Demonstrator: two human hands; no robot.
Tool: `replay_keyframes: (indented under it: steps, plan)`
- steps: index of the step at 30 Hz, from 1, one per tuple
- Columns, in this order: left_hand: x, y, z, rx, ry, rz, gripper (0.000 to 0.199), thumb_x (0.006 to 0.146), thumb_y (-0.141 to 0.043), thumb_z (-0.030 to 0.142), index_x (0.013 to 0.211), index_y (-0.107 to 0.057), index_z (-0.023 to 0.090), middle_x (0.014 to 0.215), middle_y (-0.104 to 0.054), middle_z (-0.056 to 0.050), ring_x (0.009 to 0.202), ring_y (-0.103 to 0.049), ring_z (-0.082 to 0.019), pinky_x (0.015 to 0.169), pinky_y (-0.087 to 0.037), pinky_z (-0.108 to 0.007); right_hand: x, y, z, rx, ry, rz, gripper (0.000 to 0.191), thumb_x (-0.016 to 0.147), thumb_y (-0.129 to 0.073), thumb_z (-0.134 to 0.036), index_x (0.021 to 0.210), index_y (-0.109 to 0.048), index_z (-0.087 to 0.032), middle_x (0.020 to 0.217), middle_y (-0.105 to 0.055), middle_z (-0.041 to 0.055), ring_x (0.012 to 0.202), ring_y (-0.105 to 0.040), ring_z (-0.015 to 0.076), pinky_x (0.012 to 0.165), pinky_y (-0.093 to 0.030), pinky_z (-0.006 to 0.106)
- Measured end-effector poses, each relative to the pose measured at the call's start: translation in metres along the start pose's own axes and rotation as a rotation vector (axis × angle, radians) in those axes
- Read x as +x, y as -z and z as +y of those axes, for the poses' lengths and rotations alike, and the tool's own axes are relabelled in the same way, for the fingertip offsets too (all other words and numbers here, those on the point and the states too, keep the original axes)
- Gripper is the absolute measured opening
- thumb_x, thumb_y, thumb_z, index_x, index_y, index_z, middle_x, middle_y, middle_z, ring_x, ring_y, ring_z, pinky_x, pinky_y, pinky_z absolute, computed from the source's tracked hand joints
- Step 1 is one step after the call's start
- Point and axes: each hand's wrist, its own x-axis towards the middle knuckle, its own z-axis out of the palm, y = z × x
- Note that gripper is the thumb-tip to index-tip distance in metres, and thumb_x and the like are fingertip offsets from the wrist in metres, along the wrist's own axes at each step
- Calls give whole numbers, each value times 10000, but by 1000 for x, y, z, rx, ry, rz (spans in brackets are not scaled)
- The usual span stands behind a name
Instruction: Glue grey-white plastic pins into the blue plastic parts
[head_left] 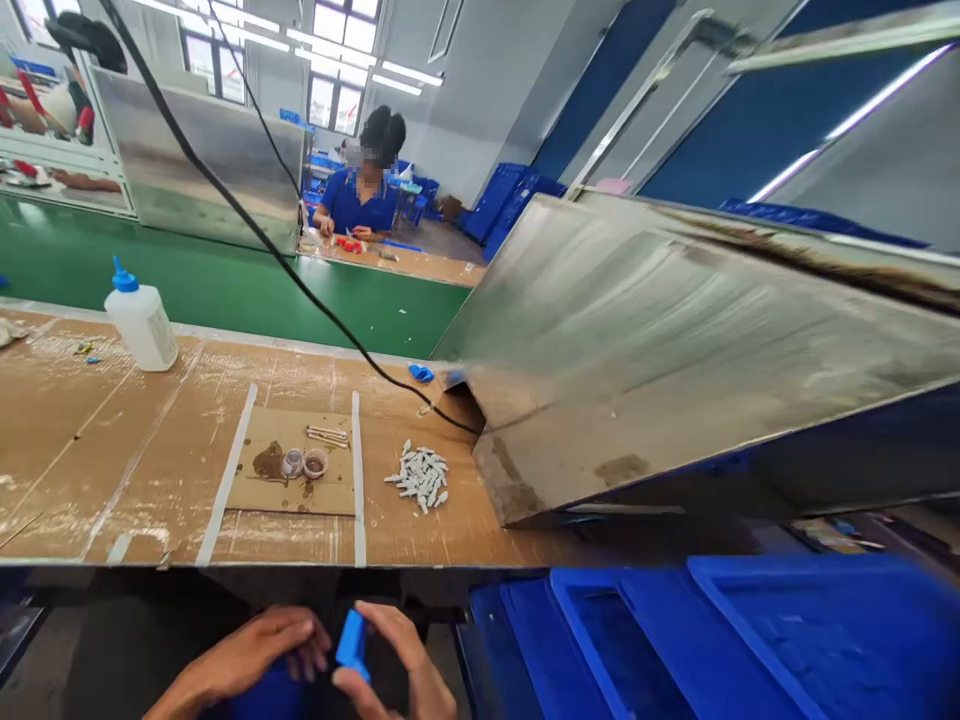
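Note:
Below the front edge of the table, my right hand pinches a small blue plastic piece between thumb and fingers. Just to its left is my left hand, with loosely bent fingers apart and nothing visible in them. A gap separates its fingertips from the blue piece. Under my left hand shows a blue surface, too dark to identify. On the table ahead, a cardboard sheet carries two small cups, a brown stain and several cotton swabs. Beside it lies a pile of small white-grey parts.
A white squeeze bottle with a blue cap stands at the left. A large metal panel rises at the right, above blue crates. A black cable hangs across the view. Across a green strip, a co-worker sits working.

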Motion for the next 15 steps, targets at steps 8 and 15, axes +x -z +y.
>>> replay_keyframes:
  steps: [8, 15]
  plan:
    - [-11, -42, 13, -734, -40, 48, 458, 980, -466, 437, 1022, -729, 64, 869, -715, -144, 741, -660, -182, 717, -514, -313, 12, -26, -12, 100, 107, -329, 697, 853, -712, -348, 1420, -386, -586, 1183, -720, -86, 967, -735, 335, 973, -555, 653]
    - [-17, -30, 3, -780, -64, 162, 245, 915, -630, 331, 995, -688, 107, 874, -647, -66, 709, -607, -126, 674, -454, -252, 12, -22, -23, 165, 10, -388, 591, 854, -703, -315, 1373, -476, -484, 1260, -677, 0, 1127, -664, 322, 930, -595, 541]
